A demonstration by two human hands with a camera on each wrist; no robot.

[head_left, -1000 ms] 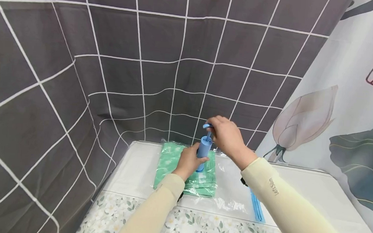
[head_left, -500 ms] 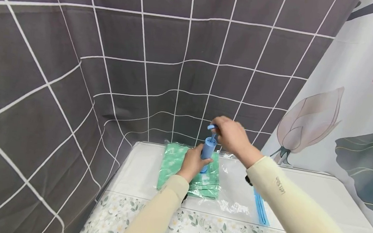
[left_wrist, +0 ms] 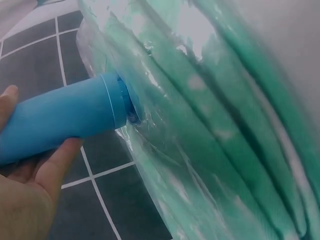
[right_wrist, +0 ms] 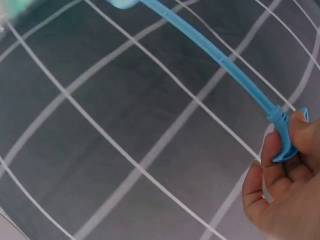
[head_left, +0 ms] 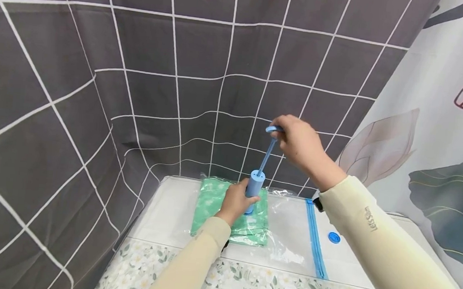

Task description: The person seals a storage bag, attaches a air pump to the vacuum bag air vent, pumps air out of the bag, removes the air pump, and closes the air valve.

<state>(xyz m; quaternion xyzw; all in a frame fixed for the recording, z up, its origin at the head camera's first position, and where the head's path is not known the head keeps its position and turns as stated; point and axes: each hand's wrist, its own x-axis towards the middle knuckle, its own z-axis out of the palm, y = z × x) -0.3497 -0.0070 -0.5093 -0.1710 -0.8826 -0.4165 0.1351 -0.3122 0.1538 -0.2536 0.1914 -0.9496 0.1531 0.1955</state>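
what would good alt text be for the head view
A slightly tilted blue pump stands on a clear plastic bag of green fabric, a person's left grip around the barrel, right grip on the handle atop its extended rod. Behind hangs dark, white-gridded cloth.

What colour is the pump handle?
The pump handle is plain blue, best seen in the right wrist view.

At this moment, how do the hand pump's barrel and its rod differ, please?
The barrel is thick; the rod is thin. The left hand grips the barrel, while the right hand holds the handle at the rod's upper end. Both are blue.
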